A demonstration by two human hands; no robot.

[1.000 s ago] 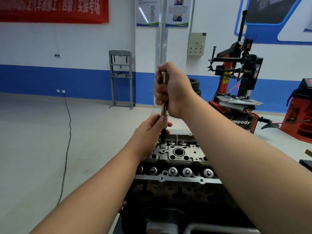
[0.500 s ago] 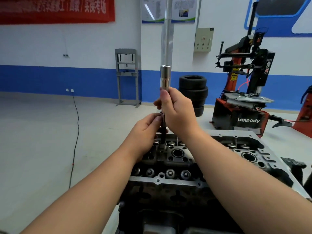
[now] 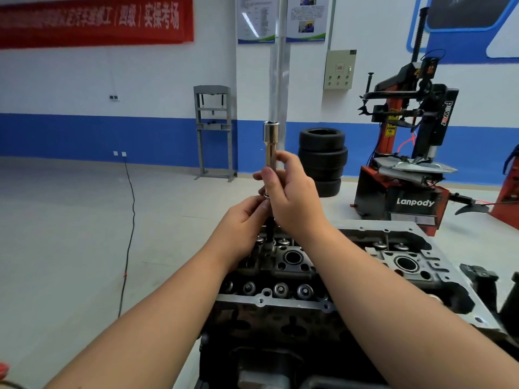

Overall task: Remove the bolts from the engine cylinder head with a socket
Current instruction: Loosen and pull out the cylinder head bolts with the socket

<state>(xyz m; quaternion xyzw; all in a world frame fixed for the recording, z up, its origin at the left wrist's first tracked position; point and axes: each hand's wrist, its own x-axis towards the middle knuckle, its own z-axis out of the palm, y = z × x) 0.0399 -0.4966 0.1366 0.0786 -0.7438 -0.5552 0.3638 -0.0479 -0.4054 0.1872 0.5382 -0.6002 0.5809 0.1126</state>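
Note:
A grey engine cylinder head (image 3: 280, 301) lies in front of me, with valve springs and round bores along its top. A long chrome socket (image 3: 270, 141) stands upright above its far left corner. My right hand (image 3: 292, 197) is wrapped around the socket's lower part. Below it a dark bolt shank (image 3: 270, 231) runs down into the head. My left hand (image 3: 241, 223) pinches the top of that shank just under the socket. The joint between socket and bolt is hidden by my fingers.
A second cylinder head (image 3: 407, 262) lies to the right. Behind stand a red tyre changer (image 3: 407, 169), a stack of tyres (image 3: 323, 161), a grey press frame (image 3: 213, 130) and a black cable (image 3: 129, 220) across the floor.
My right hand slid down from the socket's top to its lower part, baring the upper end. The view panned left and came nearer.

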